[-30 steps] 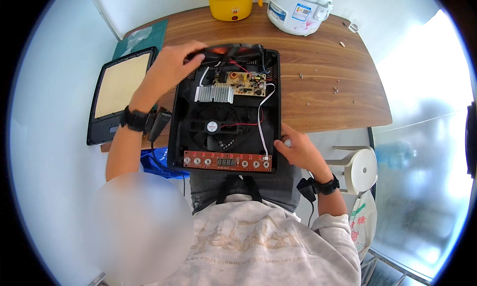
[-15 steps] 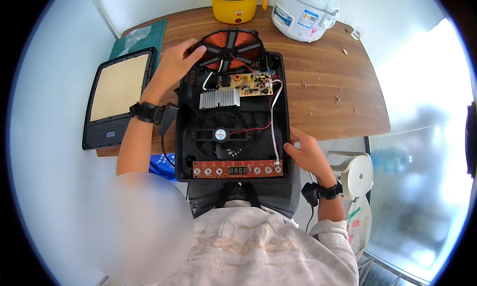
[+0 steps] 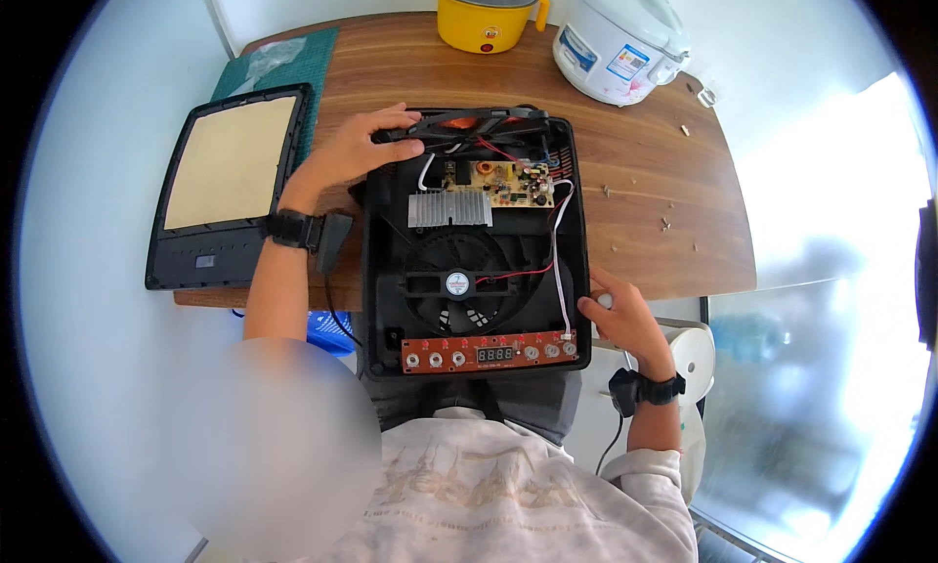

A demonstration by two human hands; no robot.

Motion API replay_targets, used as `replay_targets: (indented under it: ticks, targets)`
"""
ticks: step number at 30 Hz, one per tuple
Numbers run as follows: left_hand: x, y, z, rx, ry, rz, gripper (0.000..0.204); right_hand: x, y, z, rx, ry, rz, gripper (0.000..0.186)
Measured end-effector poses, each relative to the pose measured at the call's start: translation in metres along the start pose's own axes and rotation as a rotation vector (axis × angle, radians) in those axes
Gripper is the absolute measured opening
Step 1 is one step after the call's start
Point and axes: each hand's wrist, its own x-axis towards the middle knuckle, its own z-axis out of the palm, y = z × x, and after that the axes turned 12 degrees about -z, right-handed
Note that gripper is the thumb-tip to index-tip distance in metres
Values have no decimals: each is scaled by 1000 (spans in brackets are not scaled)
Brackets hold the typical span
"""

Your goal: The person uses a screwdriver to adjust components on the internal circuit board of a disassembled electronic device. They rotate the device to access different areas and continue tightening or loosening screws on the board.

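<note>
An opened induction cooker's black base [image 3: 576, 250] rests partly over the table's near edge, its inside facing up. At its far end my left hand [image 3: 362, 145] grips the left rim of the round copper coil [image 3: 467, 123], which is tilted and seen nearly edge-on. My right hand [image 3: 627, 317] holds the base's right side near the front; a small whitish thing shows among its fingers, too little to name. Inside the base are a circuit board [image 3: 513, 184], a silver heat sink [image 3: 449, 210], a fan [image 3: 457, 284] and a reddish-brown control board [image 3: 459, 356].
At left lies the cooker's top panel [image 3: 230, 167], partly over a green cutting mat [image 3: 230, 79]. A yellow pot [image 3: 479, 25] and a white rice cooker [image 3: 616, 45] stand at the back. Several small screws [image 3: 665, 223] are scattered on the table [image 3: 684, 192] at right.
The coil has gone from facing me broadly to nearly edge-on, lowered toward the base by my left hand. My right hand still holds the base's side. The whole view has shifted slightly.
</note>
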Motion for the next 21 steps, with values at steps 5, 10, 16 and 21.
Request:
replay_targets:
  ticks: [5, 10, 16, 21]
  targets:
    - [4, 46, -29, 99, -169, -182, 60, 1, -4, 0, -16, -11, 21, 51]
    - [27, 40, -38, 194, -253, -100, 59, -2, -5, 5, -47, 16, 47, 47]
    - [31, 65, -46, 360, -385, -112, 52, -8, -8, 1, -352, 142, -39, 46]
    - [30, 63, -42, 307, -391, -136, 48, -37, -57, -31, -278, 300, -40, 48]
